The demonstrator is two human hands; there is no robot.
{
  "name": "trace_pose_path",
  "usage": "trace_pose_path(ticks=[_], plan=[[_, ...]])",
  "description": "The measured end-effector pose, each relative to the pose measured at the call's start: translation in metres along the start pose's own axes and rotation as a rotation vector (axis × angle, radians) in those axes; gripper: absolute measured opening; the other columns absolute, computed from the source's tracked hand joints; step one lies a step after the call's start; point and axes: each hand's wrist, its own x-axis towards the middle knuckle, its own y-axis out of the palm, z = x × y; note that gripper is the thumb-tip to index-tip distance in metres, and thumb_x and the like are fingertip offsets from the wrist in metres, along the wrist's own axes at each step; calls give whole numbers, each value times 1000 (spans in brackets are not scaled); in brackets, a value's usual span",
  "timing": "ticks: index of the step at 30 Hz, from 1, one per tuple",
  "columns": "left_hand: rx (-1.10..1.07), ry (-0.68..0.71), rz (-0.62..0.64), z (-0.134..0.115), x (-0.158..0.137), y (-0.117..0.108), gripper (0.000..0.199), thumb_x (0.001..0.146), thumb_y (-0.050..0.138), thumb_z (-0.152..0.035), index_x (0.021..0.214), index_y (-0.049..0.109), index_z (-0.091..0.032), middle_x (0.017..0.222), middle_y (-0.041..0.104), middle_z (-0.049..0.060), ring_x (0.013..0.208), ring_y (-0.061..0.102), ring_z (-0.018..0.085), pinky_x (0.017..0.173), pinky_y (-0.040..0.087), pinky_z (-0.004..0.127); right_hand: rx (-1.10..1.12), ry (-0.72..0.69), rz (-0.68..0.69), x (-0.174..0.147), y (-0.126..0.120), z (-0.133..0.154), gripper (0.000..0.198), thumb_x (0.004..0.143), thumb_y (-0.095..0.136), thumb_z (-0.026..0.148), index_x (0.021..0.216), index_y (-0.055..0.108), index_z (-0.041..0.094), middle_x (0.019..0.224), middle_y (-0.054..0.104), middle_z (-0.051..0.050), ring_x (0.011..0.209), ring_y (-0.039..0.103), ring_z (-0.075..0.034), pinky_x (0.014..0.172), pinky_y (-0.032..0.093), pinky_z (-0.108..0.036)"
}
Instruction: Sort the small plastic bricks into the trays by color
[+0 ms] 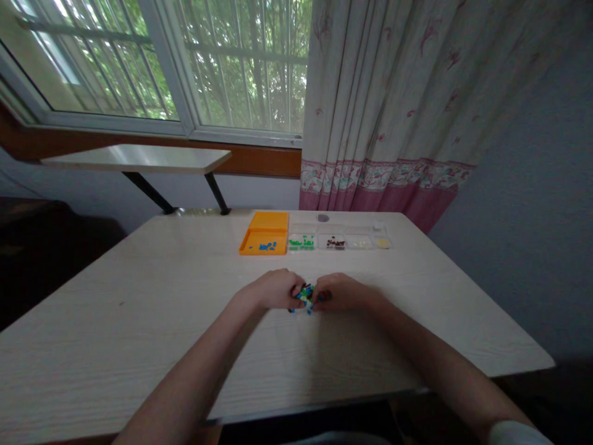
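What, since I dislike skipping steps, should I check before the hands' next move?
1. Orange box open: ok, blue pieces lie inside.
2. Green pieces and dark brown pieces in separate clear compartments: ok.
3. Left hand and right hand at the mixed pieces: ok, one on either side.
4. Mixed pieces separated by colour: not ok, blue and green ones lie together.
5. Firm grip on a single piece: cannot tell, the fingers hide it.
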Motion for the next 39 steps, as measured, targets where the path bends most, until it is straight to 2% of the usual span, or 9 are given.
trace_pose_path(ticks=[8, 13, 18, 25, 33, 39], plan=[[-147, 4, -18, 1, -1, -3, 15, 63, 57, -33, 64, 58, -17, 56, 54, -3, 51, 44, 9, 45, 24, 19, 9, -29, -7, 2, -1, 0, 14, 74, 56, 27, 84, 64, 20, 71, 60, 0, 63, 53, -8, 58, 37, -17], [-461, 92, -30, 2, 3, -2, 17, 69, 49, -25, 73, 63, -14, 54, 50, -3, 48, 39, 6, 46, 26, 17, 35, 37, -264, 3, 1, -6, 20, 79, 51, 32, 86, 62, 17, 74, 62, -2, 60, 51, -8, 57, 37, -17], [-714, 77, -105, 1, 8, 2, 26, 73, 47, -31, 81, 62, -11, 50, 40, -5, 46, 32, 6, 44, 26, 17, -1, 109, -464, 4, 3, -9, 23, 81, 47, 34, 85, 62, 17, 76, 64, -3, 57, 51, -8, 58, 38, -18], [-614, -16, -309, 0, 12, 6, 27, 72, 51, -37, 78, 63, -13, 49, 38, -5, 46, 33, 6, 44, 22, 17, 41, 151, -529, 8, 5, -5, 20, 79, 48, 32, 81, 62, 17, 77, 63, -4, 55, 50, -8, 55, 40, -19], [-547, -49, -439, -4, 14, 9, 25, 73, 51, -36, 79, 62, -15, 46, 35, -7, 44, 31, 6, 44, 20, 17, 122, 298, -603, 9, 14, -10, 20, 75, 52, 33, 83, 63, 18, 55, 57, 1, 45, 47, -7, 47, 36, -17], [-537, -77, -486, -6, 14, 7, 24, 73, 52, -36, 80, 62, -15, 46, 34, -8, 44, 32, 6, 45, 22, 17, 108, 328, -627, 9, 13, -9, 23, 75, 51, 36, 83, 61, 18, 51, 54, 2, 43, 46, -7, 47, 36, -17]])
